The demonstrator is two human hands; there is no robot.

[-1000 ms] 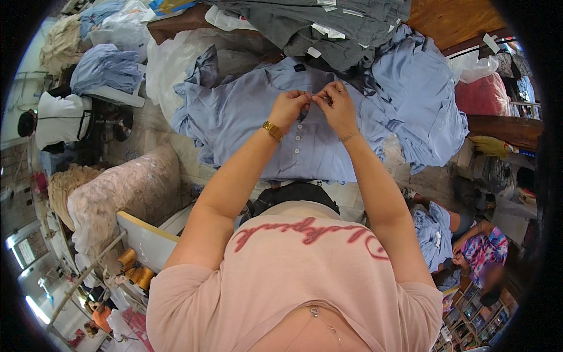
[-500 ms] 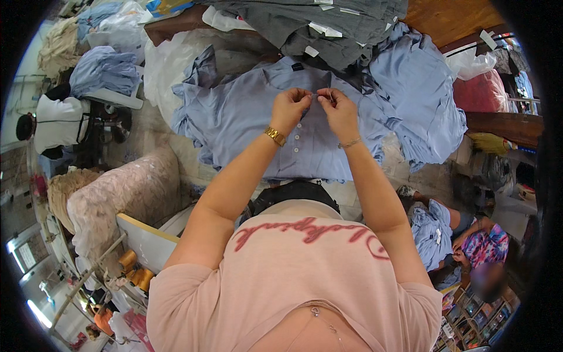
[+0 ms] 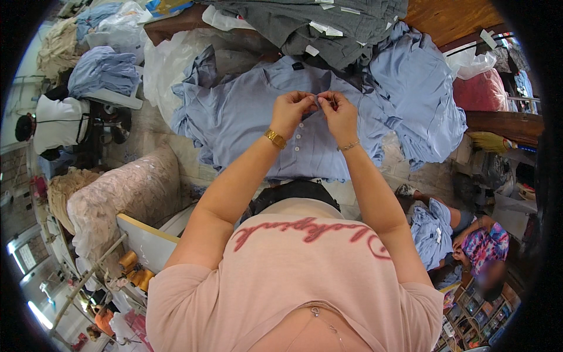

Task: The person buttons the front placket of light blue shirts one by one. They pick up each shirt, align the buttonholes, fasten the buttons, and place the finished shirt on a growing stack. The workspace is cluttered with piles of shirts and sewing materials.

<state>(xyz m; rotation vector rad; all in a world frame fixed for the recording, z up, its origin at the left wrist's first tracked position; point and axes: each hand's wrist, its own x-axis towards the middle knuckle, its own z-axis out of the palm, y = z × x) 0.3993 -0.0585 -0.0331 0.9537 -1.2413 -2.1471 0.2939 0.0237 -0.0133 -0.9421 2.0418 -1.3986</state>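
A light blue buttoned shirt [image 3: 246,120] lies spread out in front of me, its collar at the far side and a row of pale buttons [image 3: 298,138] down the middle. Over the upper part of that row, my left hand [image 3: 290,112] and my right hand [image 3: 339,116] meet nearly fingertip to fingertip. Both are closed in a pinch. What sits between the fingers is too small to make out, and I cannot tell whether they also grip the shirt's cloth. A gold watch is on my left wrist, a thin bracelet on my right.
Dark grey garments [image 3: 346,29] with white tags are heaped beyond the shirt. More blue garments [image 3: 413,88] pile up at its right, and clear plastic [image 3: 161,76] lies at its left. A covered bulky roll [image 3: 129,193] stands nearer left. Another person [image 3: 481,243] sits at lower right with blue cloth.
My two hands have drawn slightly closer together, fingertips now almost touching. Both stay pinched above the shirt, which lies as before.
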